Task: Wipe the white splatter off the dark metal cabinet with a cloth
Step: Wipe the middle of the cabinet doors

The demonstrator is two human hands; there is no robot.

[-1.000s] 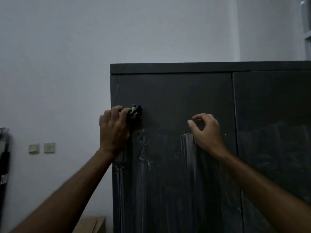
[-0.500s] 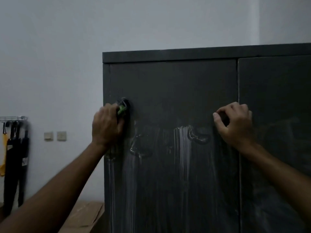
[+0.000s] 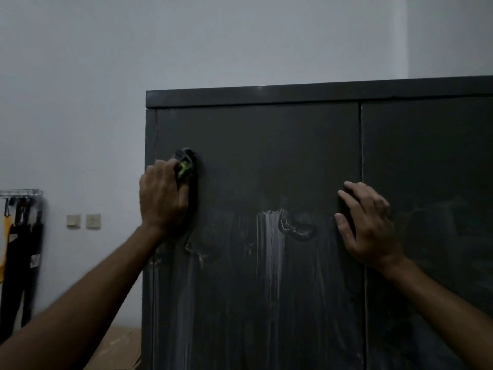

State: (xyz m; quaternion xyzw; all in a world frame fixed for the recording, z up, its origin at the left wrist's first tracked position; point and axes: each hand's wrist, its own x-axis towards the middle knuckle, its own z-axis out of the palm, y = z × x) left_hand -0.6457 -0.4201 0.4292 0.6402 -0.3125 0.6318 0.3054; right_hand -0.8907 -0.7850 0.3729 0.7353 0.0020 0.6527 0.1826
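A dark metal cabinet (image 3: 280,145) with two doors stands against the pale wall, its front streaked with white splatter (image 3: 269,244) running down the lower left door. At its near left foot, flattened cardboard (image 3: 114,351) lies on the floor.

Cabinet (image 3: 293,156) cut off (right, bottom edges).

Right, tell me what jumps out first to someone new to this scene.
The white streaks running down the left door of the dark cabinet stand out most. At that door's left edge the left hand grips a dark cloth with a green patch, while the right hand rests near the door seam.
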